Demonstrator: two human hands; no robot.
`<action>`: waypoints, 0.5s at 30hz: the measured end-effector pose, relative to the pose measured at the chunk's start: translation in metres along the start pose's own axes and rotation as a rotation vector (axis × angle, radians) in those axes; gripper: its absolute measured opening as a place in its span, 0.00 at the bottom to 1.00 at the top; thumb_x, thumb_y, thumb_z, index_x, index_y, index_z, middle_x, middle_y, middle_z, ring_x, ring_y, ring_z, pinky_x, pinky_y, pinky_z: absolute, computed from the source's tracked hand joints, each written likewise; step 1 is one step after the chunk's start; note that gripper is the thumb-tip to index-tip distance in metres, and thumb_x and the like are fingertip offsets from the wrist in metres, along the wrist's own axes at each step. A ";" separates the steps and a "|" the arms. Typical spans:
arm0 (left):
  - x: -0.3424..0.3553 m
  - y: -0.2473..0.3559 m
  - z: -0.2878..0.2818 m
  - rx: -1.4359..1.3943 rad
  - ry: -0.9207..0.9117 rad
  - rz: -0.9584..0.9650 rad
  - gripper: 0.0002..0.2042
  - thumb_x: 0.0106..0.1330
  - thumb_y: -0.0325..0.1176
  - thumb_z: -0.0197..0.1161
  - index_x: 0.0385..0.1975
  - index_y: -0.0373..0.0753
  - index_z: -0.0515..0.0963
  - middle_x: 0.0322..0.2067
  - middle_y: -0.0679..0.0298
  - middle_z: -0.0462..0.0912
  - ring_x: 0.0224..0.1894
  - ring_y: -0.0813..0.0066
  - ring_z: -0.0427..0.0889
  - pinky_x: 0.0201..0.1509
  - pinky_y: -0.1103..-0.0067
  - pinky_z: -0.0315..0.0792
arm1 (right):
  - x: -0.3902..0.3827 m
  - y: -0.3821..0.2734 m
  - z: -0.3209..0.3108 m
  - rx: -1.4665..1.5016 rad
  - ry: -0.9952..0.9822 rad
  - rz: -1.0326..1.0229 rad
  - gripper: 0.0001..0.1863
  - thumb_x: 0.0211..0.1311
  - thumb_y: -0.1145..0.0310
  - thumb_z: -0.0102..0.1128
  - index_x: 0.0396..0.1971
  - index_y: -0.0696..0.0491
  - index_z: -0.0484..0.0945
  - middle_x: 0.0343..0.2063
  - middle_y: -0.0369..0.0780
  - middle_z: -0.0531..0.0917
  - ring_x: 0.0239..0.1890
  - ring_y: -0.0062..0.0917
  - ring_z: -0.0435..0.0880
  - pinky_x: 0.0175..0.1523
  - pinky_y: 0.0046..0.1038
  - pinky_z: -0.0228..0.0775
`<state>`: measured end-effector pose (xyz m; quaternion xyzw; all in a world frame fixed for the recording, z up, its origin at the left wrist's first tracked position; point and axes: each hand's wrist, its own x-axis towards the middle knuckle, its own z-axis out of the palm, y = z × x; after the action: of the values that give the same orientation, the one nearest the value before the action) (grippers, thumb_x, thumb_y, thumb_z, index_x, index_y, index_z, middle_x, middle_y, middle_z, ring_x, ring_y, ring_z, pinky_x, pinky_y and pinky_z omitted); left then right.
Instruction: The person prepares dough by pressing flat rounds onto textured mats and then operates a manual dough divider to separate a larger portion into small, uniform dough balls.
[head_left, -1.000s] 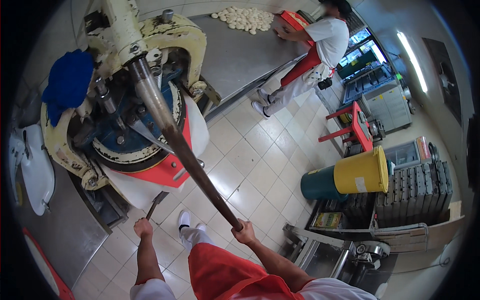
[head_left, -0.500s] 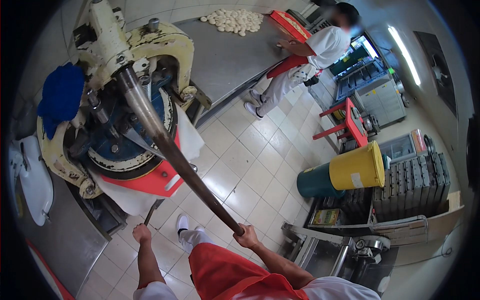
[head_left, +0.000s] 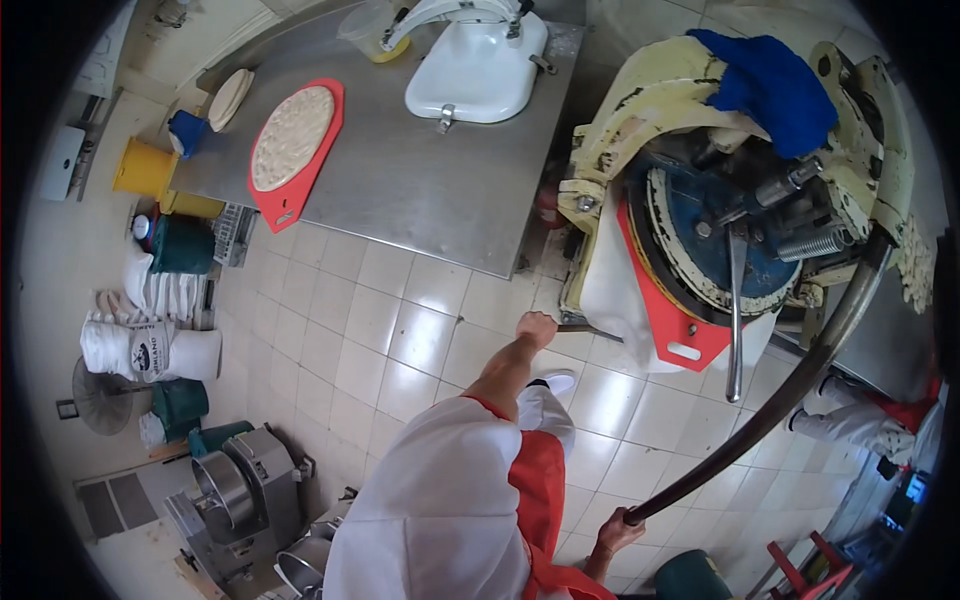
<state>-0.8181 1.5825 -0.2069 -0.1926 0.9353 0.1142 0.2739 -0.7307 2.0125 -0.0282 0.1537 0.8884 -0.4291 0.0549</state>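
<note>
Head: left grip [head_left: 537, 329] clenched on rod [head_left: 579, 328], right grip [head_left: 619, 530] on long lever [head_left: 815, 362]; white sack [head_left: 187, 352] bears dark print [head_left: 148, 350].

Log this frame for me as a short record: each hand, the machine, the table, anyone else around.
Left hand: closed around the end of a short rod
Right hand: closed around the near end of a long metal bar
Machine: cream-and-blue machine, blue cloth draped on it, red board jutting from under its round head
Table: steel table bearing a pale, dimpled dough round on a red paddle
Other person: partly visible, right edge
</note>
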 end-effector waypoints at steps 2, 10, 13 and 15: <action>-0.002 0.004 0.002 0.030 -0.010 -0.013 0.11 0.61 0.30 0.54 0.34 0.40 0.84 0.38 0.58 0.86 0.44 0.61 0.85 0.45 0.68 0.79 | 0.001 0.002 -0.002 -0.009 -0.008 -0.004 0.11 0.46 0.81 0.53 0.13 0.57 0.60 0.11 0.34 0.62 0.16 0.19 0.59 0.21 0.33 0.50; 0.022 0.028 -0.001 0.027 -0.044 0.031 0.12 0.62 0.31 0.53 0.37 0.40 0.84 0.38 0.57 0.86 0.43 0.61 0.85 0.45 0.66 0.79 | 0.008 0.013 -0.009 -0.016 0.058 -0.019 0.10 0.46 0.82 0.53 0.14 0.56 0.62 0.12 0.33 0.64 0.16 0.18 0.61 0.19 0.29 0.53; 0.026 -0.019 0.057 0.103 0.150 -0.026 0.12 0.62 0.33 0.53 0.36 0.39 0.84 0.38 0.55 0.85 0.42 0.58 0.84 0.44 0.61 0.77 | 0.000 0.016 -0.005 -0.241 0.030 -0.164 0.08 0.49 0.78 0.54 0.15 0.58 0.66 0.11 0.38 0.64 0.16 0.24 0.61 0.21 0.32 0.56; 0.045 0.004 0.048 -0.053 0.112 -0.237 0.12 0.64 0.34 0.53 0.36 0.40 0.84 0.38 0.56 0.85 0.40 0.57 0.85 0.40 0.63 0.80 | -0.003 0.040 0.000 -0.280 0.166 -0.186 0.09 0.49 0.76 0.55 0.15 0.57 0.66 0.12 0.39 0.66 0.17 0.28 0.62 0.25 0.36 0.57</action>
<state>-0.8319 1.5879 -0.2711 -0.3149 0.9165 0.0949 0.2277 -0.7146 2.0349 -0.0578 0.0967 0.9512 -0.2905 -0.0378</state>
